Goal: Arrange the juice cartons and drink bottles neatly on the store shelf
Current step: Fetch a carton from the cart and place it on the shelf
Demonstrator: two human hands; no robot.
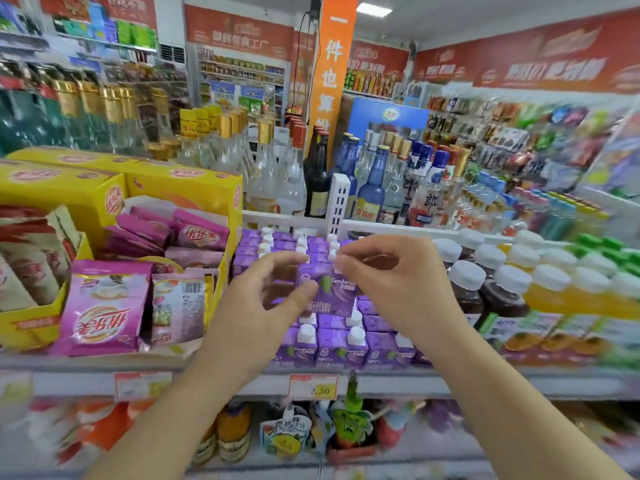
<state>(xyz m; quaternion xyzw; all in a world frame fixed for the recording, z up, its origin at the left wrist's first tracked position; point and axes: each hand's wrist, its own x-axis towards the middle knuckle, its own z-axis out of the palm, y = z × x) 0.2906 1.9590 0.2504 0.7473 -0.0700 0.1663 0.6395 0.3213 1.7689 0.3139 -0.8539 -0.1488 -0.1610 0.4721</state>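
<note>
Head view: a purple juice carton (329, 289), a glossy printed box, is raised above the shelved purple cartons (341, 344) on the store shelf (398, 384). Its long axis tilts, top toward the far side, printed face toward the camera. The left hand (266, 299) pinches its left edge between thumb and curled fingers; the right hand (394, 278) pinches its upper right corner. To the right stand round bottles with ribbed white caps (467, 275). To the left lie crinkled pink foil sachets (104, 313).
</note>
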